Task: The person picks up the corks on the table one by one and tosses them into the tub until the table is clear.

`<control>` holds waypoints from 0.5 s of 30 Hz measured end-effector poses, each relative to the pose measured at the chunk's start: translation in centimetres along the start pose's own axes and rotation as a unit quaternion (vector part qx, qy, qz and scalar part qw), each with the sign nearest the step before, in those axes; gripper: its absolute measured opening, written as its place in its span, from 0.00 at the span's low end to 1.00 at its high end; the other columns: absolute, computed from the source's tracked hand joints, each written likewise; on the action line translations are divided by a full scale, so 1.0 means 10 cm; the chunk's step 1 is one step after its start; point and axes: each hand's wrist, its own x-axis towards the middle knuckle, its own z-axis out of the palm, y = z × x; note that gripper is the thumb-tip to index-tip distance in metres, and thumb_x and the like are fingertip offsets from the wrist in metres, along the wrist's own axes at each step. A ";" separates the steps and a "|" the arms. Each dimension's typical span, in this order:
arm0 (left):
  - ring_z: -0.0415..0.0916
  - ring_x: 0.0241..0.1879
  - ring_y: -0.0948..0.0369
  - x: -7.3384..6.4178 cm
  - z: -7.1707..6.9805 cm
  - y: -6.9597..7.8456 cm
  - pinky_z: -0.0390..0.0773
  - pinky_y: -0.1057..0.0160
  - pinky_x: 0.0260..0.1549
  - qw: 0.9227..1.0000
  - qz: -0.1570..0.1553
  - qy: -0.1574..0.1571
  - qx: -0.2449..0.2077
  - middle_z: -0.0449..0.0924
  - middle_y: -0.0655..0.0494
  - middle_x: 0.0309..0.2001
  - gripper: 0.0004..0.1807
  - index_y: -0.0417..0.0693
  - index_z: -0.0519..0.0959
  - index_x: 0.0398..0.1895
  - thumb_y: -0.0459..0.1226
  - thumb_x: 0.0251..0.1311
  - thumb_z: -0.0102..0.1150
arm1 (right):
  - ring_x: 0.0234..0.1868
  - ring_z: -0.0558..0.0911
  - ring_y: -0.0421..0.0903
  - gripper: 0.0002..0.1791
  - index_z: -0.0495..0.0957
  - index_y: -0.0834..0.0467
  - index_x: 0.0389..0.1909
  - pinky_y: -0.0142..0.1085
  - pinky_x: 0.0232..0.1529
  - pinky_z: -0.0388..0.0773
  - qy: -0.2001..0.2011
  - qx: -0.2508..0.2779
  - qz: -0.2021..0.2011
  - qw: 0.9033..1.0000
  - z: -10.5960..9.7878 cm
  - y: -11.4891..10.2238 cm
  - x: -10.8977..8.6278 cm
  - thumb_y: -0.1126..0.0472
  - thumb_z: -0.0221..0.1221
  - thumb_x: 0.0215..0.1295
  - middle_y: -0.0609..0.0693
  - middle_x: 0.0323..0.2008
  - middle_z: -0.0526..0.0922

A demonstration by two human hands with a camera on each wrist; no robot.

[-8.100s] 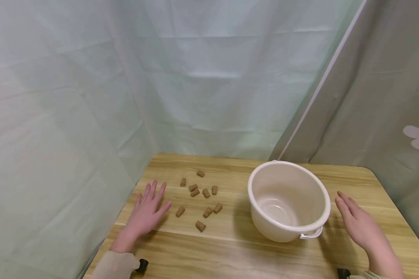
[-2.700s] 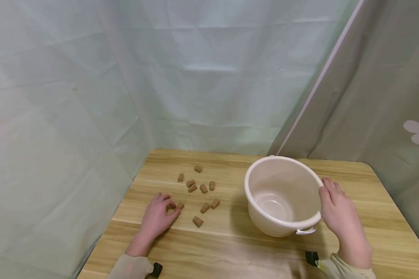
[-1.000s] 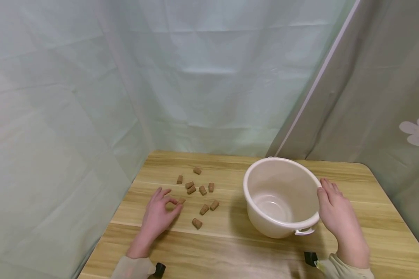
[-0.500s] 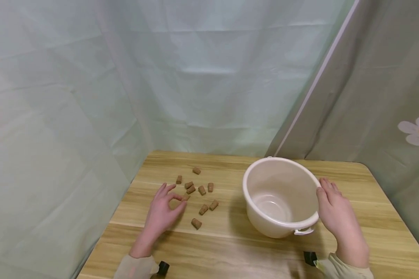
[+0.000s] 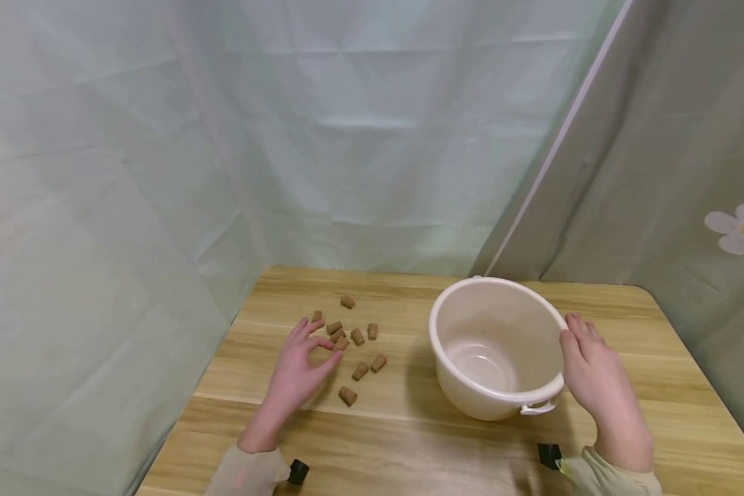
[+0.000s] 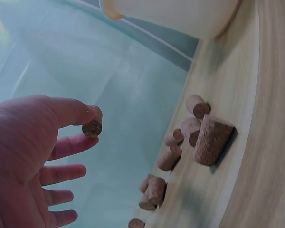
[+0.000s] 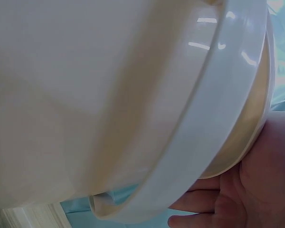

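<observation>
My left hand pinches a cork between thumb and index finger. The other fingers stretch out loosely. In the left wrist view that cork is lifted, seen against the curtain. Several more corks lie scattered on the table to the right of the hand and beyond it. A cream plastic bucket stands upright to the right of them, its inside showing no corks. My right hand rests against the bucket's right side at the rim, with fingers straight along the outside.
The wooden table carries the corks and bucket. A pale curtain hangs behind and to the left, and a grey-green one with a flower print on the right. A white handle crosses the bucket's outer side.
My right hand came to the bucket's rim earlier and has stayed there. My left hand closed on the nearest-left cork and has carried it rightward and away from me, towards the other corks.
</observation>
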 end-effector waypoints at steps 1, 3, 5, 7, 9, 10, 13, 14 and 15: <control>0.58 0.78 0.34 0.00 0.00 0.01 0.59 0.27 0.72 1.000 -0.001 -0.002 -0.005 0.76 0.37 0.70 0.08 0.49 0.87 0.34 0.40 0.61 0.78 | 0.79 0.52 0.78 0.36 0.56 0.73 0.80 0.74 0.73 0.51 0.000 -0.001 -0.001 1.000 0.00 0.00 0.00 0.48 0.31 0.89 0.75 0.78 0.57; 0.58 0.78 0.34 0.01 0.01 0.04 0.59 0.28 0.73 1.000 -0.003 -0.006 -0.012 0.76 0.38 0.70 0.08 0.49 0.87 0.34 0.40 0.62 0.78 | 0.79 0.53 0.78 0.36 0.57 0.74 0.79 0.74 0.73 0.52 0.002 -0.002 -0.004 1.000 0.00 0.00 0.01 0.48 0.31 0.89 0.75 0.78 0.57; 0.58 0.79 0.35 0.01 0.03 0.06 0.59 0.28 0.72 1.000 0.001 -0.007 -0.019 0.77 0.38 0.70 0.07 0.50 0.87 0.34 0.40 0.62 0.78 | 0.79 0.53 0.78 0.36 0.57 0.74 0.79 0.74 0.73 0.52 0.003 -0.003 -0.006 1.000 0.00 0.00 0.01 0.48 0.31 0.89 0.76 0.78 0.58; 0.58 0.79 0.36 0.02 0.03 0.09 0.59 0.28 0.72 1.000 0.005 -0.008 -0.025 0.77 0.39 0.70 0.07 0.50 0.87 0.34 0.40 0.62 0.78 | 0.79 0.53 0.78 0.36 0.57 0.74 0.79 0.74 0.73 0.52 0.003 -0.003 -0.007 1.000 0.00 0.00 0.01 0.48 0.31 0.89 0.76 0.78 0.58; 0.57 0.79 0.36 0.02 0.04 0.12 0.59 0.27 0.72 0.999 0.011 -0.007 -0.029 0.77 0.40 0.70 0.07 0.51 0.88 0.35 0.40 0.62 0.78 | 0.79 0.53 0.78 0.36 0.57 0.74 0.79 0.74 0.73 0.52 0.003 -0.004 -0.007 1.000 0.00 0.00 0.01 0.48 0.31 0.89 0.76 0.78 0.58; 0.57 0.79 0.37 0.03 0.05 0.13 0.59 0.27 0.72 0.999 0.016 -0.006 -0.030 0.77 0.41 0.70 0.06 0.51 0.88 0.35 0.40 0.62 0.78 | 0.79 0.53 0.78 0.36 0.57 0.74 0.79 0.74 0.73 0.52 0.003 -0.004 -0.008 1.000 0.00 0.00 0.01 0.48 0.31 0.89 0.76 0.78 0.58; 0.58 0.79 0.36 0.05 0.07 0.17 0.59 0.27 0.72 0.999 0.025 -0.004 -0.033 0.78 0.41 0.69 0.06 0.52 0.88 0.35 0.40 0.62 0.78 | 0.78 0.53 0.79 0.36 0.57 0.75 0.79 0.74 0.73 0.52 0.004 -0.003 -0.010 1.000 0.01 0.01 0.01 0.49 0.32 0.89 0.76 0.77 0.58; 0.58 0.79 0.36 0.05 0.07 0.18 0.59 0.27 0.72 0.999 0.027 -0.003 -0.034 0.78 0.41 0.69 0.06 0.52 0.88 0.35 0.40 0.62 0.78 | 0.78 0.53 0.79 0.36 0.57 0.75 0.78 0.74 0.73 0.52 0.005 -0.003 -0.011 1.000 0.01 0.01 0.01 0.49 0.32 0.89 0.77 0.77 0.58; 0.58 0.79 0.36 0.06 0.07 0.20 0.59 0.27 0.72 0.999 0.028 -0.003 -0.034 0.78 0.42 0.70 0.06 0.53 0.88 0.35 0.41 0.62 0.78 | 0.78 0.53 0.79 0.36 0.57 0.75 0.78 0.74 0.73 0.52 0.006 -0.003 -0.012 1.000 0.01 0.01 0.01 0.49 0.32 0.89 0.77 0.77 0.58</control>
